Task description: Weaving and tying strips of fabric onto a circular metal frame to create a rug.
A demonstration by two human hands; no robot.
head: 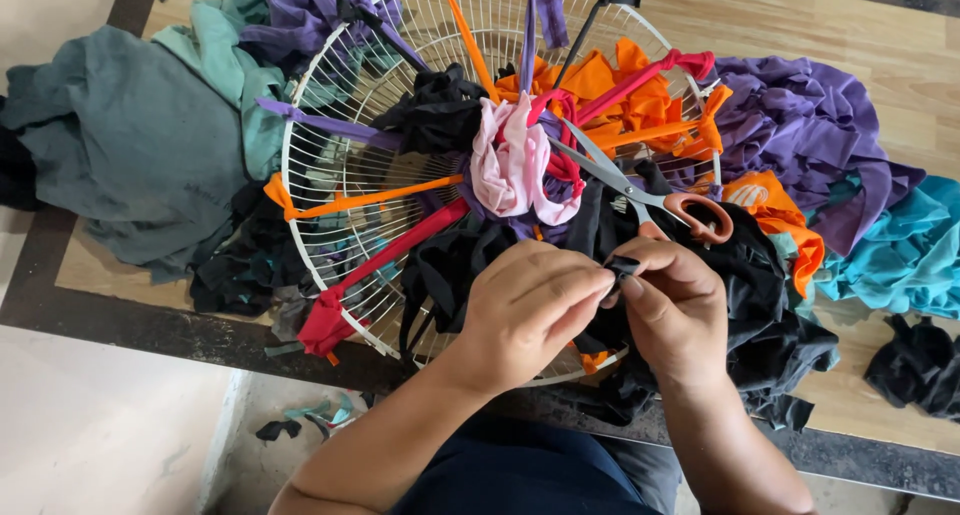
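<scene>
At the six o'clock rim of the white fan guard [300, 190], left hand [525, 310] and right hand [675, 310] pinched a black fabric strip [622, 267] between pressed fingers, apparently mid-knot, with pulling it tight seemingly next

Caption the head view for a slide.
Both hands pinch a black fabric strip over a white wire grille, scissors beside.
</scene>
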